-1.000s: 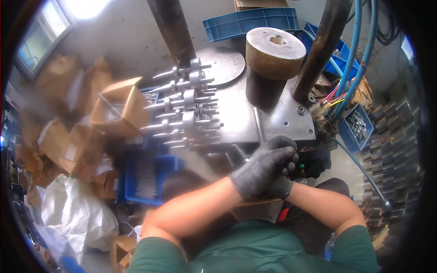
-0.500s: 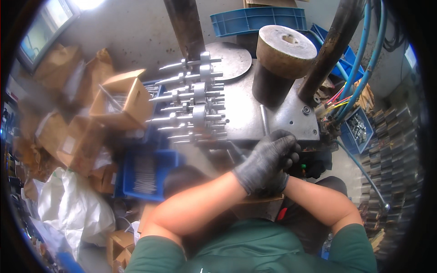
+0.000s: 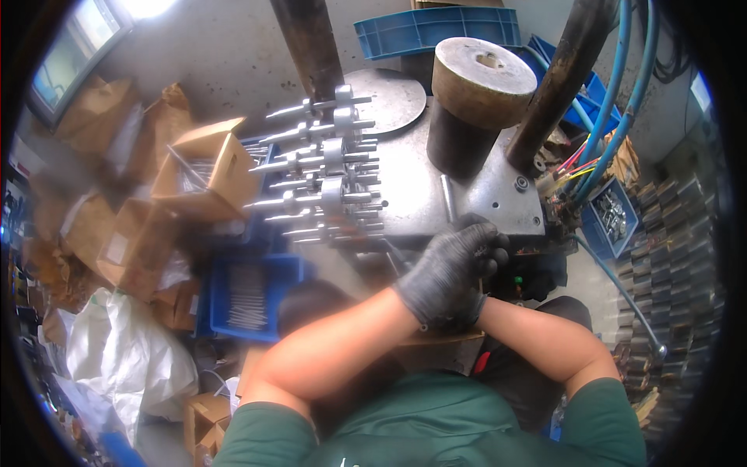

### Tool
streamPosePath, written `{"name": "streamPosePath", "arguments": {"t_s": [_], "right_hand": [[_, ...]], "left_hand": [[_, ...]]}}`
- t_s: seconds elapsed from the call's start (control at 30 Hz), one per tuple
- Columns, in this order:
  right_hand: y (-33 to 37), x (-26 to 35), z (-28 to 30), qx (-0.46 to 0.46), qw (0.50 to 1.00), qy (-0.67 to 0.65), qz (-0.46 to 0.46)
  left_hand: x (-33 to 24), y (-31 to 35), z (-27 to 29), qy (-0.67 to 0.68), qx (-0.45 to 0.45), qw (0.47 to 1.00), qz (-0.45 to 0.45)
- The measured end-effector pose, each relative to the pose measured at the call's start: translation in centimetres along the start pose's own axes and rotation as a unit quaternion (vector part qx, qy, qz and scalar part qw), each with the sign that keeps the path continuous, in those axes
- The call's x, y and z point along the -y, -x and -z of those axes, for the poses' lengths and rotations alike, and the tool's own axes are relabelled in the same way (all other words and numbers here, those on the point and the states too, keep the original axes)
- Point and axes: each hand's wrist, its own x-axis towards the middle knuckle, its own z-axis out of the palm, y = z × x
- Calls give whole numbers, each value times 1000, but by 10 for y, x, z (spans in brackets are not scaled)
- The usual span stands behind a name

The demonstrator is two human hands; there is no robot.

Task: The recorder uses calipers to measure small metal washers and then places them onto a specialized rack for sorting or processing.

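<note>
In a dark work glove, my left hand (image 3: 447,263) is at the front edge of a steel machine plate (image 3: 416,198), its fingers curled over. Below it is my right hand (image 3: 467,306), also gloved and mostly covered by the left, so its fingers do not show. Anything between the hands is hidden. Just beyond my left hand, a short metal rod (image 3: 447,198) is on the plate. Several silver shafts with thick round collars (image 3: 333,156) lie in a row along the plate's left side, their thin ends pointing left.
A heavy steel cylinder (image 3: 484,86) rises from the plate, between dark posts (image 3: 311,54). Left are a blue bin of rods (image 3: 249,300), a cardboard box (image 3: 206,175) and a white sack (image 3: 124,354). Right are blue hoses (image 3: 622,117), a parts bin (image 3: 611,218) and stacked metal pieces (image 3: 677,272).
Both hands stay together and have shifted only slightly left and up. The machine and shafts sit slightly further left and up in the picture.
</note>
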Motion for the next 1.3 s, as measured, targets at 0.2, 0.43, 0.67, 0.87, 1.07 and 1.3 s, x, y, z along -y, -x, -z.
{"name": "streamPosePath", "arguments": {"t_s": [0.2, 0.43, 0.67, 0.87, 1.07, 1.3], "right_hand": [[7, -4, 31, 44, 989, 104, -95], [13, -8, 33, 87, 967, 214, -104], [43, 48, 6, -53, 880, 471, -26], [71, 110, -9, -143, 783, 581, 169], [79, 125, -6, -131, 495, 809, 289], [79, 129, 1, -148, 458, 839, 253]], "left_hand": [[-9, 5, -2, -44, -9, 999, 9], [-19, 7, 5, -28, 17, 999, -31], [-45, 14, 13, -67, 24, 991, -115], [-47, 12, 18, -74, -44, 987, -134], [-32, 1, 29, -75, -61, 991, -87], [-19, -10, 41, -362, 1, 894, -265]]}}
